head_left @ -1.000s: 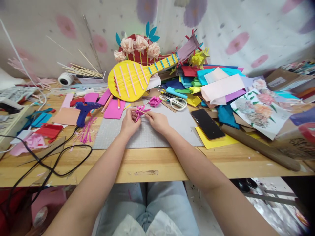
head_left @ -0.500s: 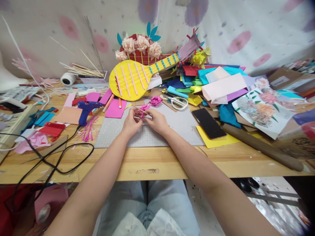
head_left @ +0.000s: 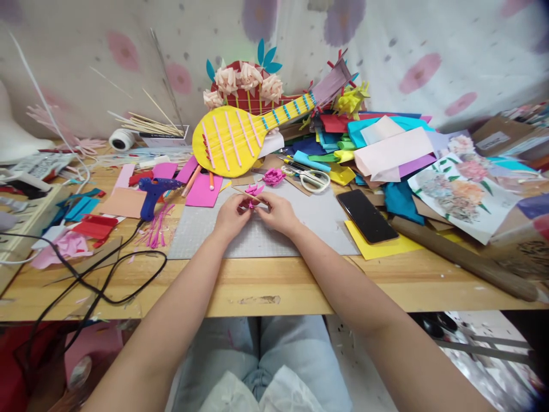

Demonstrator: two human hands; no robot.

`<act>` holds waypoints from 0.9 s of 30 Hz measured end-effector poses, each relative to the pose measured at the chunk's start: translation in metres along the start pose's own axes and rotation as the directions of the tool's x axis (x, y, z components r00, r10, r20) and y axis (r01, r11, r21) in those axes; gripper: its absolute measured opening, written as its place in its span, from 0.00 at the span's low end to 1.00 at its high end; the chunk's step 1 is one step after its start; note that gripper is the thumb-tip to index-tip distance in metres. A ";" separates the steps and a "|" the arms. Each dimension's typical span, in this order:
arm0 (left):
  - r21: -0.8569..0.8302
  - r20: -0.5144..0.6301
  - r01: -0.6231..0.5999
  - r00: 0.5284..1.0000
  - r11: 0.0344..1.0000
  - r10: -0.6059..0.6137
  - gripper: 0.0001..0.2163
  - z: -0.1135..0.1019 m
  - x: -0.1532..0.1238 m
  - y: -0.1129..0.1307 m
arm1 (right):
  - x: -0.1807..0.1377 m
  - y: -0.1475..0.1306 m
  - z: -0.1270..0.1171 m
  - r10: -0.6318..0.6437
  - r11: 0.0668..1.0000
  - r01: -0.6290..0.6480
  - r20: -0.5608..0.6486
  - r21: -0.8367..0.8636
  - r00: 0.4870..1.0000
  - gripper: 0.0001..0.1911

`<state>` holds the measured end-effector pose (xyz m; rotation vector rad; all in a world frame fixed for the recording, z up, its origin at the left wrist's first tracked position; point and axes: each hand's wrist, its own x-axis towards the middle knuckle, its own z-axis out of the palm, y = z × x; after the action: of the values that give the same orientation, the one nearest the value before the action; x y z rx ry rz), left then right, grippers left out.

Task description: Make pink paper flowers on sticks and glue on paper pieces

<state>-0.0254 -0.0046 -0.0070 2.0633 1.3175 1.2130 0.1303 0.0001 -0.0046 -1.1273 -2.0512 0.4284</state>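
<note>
My left hand (head_left: 233, 218) and my right hand (head_left: 277, 214) meet over the grey cutting mat (head_left: 317, 234), fingertips close together. Both are closed on a thin wooden stick (head_left: 253, 196), with bright pink paper (head_left: 256, 189) pinched around it. The fingers partly hide the paper, and I cannot tell which hand grips it more. Just beyond my right hand lies a finished-looking pink paper flower (head_left: 274, 177). White-handled scissors (head_left: 315, 181) rest behind it to the right. A pink paper sheet (head_left: 203, 190) is beyond my left hand.
A yellow lute-shaped craft (head_left: 229, 143) stands at the back. On the left are a blue glue gun (head_left: 153, 197), its looping black cable (head_left: 103, 294) and pink paper strips (head_left: 158, 226). To the right lie a phone (head_left: 368, 216), a brown rod (head_left: 463, 257) and piled coloured paper (head_left: 392, 151).
The pink paper between my fingertips has turned a little, and its pointed ends stick up more. Both hands stay together in nearly the same spot; the whole view has shifted slightly.
</note>
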 end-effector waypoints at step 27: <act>0.216 -0.036 0.033 0.999 0.976 -0.026 0.07 0.001 0.000 0.002 | 0.000 0.000 -0.001 -0.001 0.991 0.002 0.004 -0.137 1.000 0.13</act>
<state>-0.0236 -0.0056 -0.0055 2.1705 1.5516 1.1386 0.1303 0.0001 -0.0037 -1.2063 -2.1107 0.2926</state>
